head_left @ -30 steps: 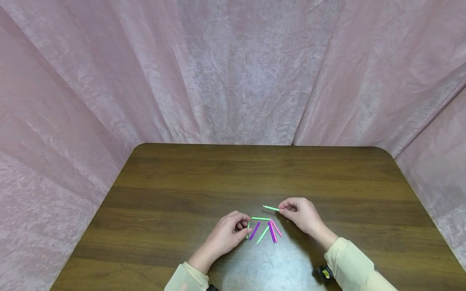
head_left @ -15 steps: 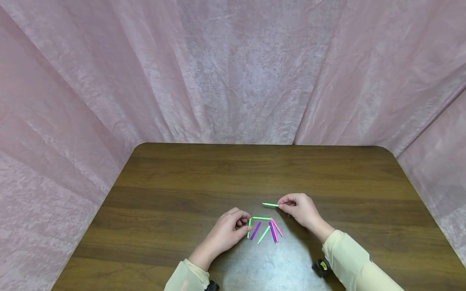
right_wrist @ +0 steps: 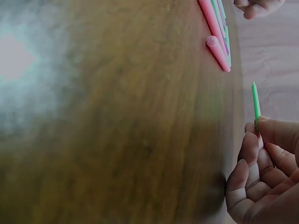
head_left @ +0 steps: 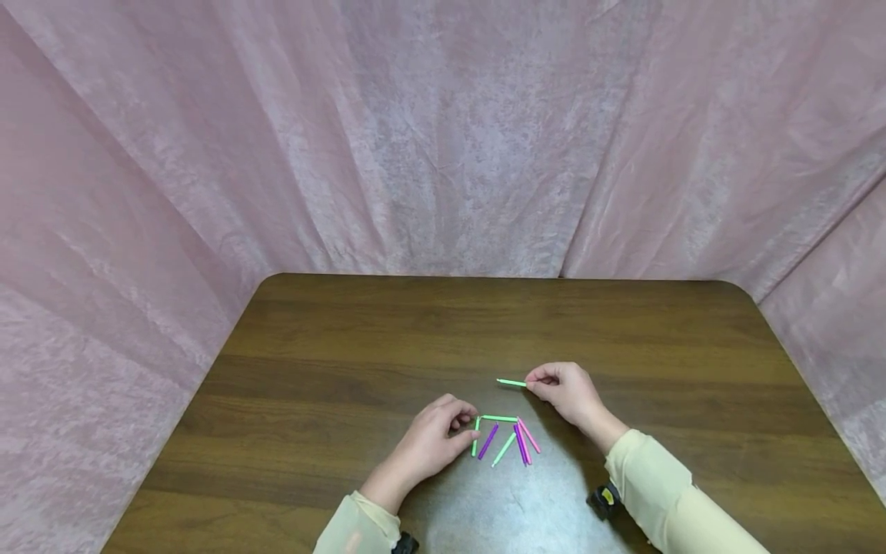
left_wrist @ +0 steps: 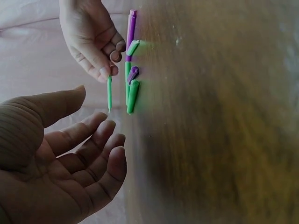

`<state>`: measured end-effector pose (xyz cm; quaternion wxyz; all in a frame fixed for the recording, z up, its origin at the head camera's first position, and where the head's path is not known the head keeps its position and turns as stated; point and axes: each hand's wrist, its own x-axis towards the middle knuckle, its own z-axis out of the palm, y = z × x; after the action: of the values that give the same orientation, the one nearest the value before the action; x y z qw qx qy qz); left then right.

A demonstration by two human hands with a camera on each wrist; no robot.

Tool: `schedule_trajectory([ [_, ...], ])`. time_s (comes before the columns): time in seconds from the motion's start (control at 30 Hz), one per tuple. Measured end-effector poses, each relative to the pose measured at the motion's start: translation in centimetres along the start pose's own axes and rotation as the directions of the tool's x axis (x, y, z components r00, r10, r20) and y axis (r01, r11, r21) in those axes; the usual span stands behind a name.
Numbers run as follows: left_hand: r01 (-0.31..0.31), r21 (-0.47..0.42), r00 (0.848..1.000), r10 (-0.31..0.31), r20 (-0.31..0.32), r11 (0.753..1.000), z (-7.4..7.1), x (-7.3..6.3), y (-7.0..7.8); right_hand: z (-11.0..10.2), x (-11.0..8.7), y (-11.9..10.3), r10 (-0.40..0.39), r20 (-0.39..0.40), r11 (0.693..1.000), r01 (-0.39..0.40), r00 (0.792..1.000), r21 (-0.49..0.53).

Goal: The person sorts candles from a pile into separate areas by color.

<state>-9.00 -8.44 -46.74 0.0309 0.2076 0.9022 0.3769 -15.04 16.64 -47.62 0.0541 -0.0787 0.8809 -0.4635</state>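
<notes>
My right hand point(head_left: 564, 391) pinches one end of a thin green candle point(head_left: 511, 382) between thumb and forefinger. Its narrow wick end points left, above the table in the right wrist view. My left hand point(head_left: 434, 438) holds nothing; thumb and bent fingers stand apart in the left wrist view. Close to its fingertips lies an upright green candle point(head_left: 475, 442). Another green candle point(head_left: 500, 418) lies crosswise at the top, almost meeting it. Below are a slanted purple candle point(head_left: 488, 441), a slanted green candle point(head_left: 504, 450), a second purple candle point(head_left: 520, 445) and two pink candles point(head_left: 529, 435).
The brown wooden table point(head_left: 346, 331) has rounded far corners. A pink velvet curtain point(head_left: 443, 138) hangs behind it and at both sides. Dark wrist devices point(head_left: 604, 500) show below the sleeves.
My right hand has moved away from me and slightly left, carrying the green candle farther from the laid-out ones. My left hand has stayed nearly in place, and the candles on the table lie as before.
</notes>
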Motion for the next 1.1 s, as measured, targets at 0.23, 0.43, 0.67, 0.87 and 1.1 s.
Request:
schedule_trajectory([
  [0.23,0.003,0.000,1.000,-0.003,0.015,1.000,0.1,0.1,-0.2,0.2,0.4,0.1,-0.006,0.013,1.000,0.006,1.000,-0.009],
  [0.43,0.007,0.006,1.000,-0.007,0.026,1.000,0.1,0.3,-0.4,0.2,0.8,-0.1,-0.006,0.016,1.000,0.007,1.000,-0.018],
  [0.67,-0.007,0.035,1.000,0.006,0.028,0.999,0.3,0.7,-0.5,0.4,1.0,-0.2,0.008,-0.007,0.998,-0.009,1.000,-0.064],
  [0.87,0.003,0.076,0.999,-0.006,0.039,0.997,0.4,1.0,-0.5,0.7,1.4,-0.1,-0.008,-0.033,0.993,0.004,0.999,-0.114],
  [1.1,-0.008,0.141,0.999,0.003,0.035,0.990,0.4,1.2,-0.3,0.8,1.7,-0.1,-0.011,-0.041,0.988,0.005,0.999,-0.157],
])
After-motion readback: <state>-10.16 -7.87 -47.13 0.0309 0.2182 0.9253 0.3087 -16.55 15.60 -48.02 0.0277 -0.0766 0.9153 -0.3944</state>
